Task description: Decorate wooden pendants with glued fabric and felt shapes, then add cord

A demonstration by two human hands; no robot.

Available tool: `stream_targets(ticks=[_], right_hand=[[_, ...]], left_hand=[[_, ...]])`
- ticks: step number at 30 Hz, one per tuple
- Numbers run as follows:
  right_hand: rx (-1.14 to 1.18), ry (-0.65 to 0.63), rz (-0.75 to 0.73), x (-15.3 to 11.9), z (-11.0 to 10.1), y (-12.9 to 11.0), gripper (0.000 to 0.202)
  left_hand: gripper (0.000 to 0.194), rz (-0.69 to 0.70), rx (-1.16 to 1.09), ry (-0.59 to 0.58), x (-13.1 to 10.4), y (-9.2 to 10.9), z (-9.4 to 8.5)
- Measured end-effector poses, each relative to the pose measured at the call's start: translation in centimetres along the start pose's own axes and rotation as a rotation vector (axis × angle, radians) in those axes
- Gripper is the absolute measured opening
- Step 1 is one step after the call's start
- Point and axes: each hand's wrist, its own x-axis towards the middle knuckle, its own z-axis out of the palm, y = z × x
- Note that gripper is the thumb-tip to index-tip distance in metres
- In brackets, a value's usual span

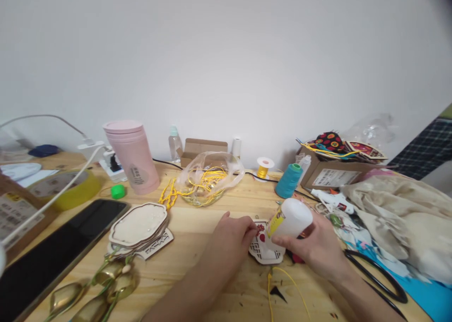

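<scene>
My right hand (314, 246) is wrapped round a white bottle (293, 217) with a yellow label, tilted with its base up and its lower end over a wooden cut-out plaque (268, 256). The plaque lies on the table and carries red decorations at its upper left. My left hand (235, 237) has its fingers pressed together at the plaque's left edge; whatever they pinch is hidden. A yellow cord (270, 289) runs from below the plaque toward the front edge of the view.
Stacked wooden plaques (139, 224), brass bells (122, 284), a phone (63, 246) and a pink tumbler (134, 159) stand left. Behind are a bag of yellow cord (208, 183) and a teal thread cone (289, 181). Beige cloth (399, 223) and a full box (332, 173) lie right.
</scene>
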Motion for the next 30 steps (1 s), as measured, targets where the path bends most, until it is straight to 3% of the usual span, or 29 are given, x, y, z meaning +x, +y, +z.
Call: stream_targets(ticks=[30], right_hand=[[0.017,-0.056,0.029,0.07,-0.03,-0.14,0.027]], left_hand=[[0.021,-0.005,0.003,-0.004,0.02,-0.04,0.14]])
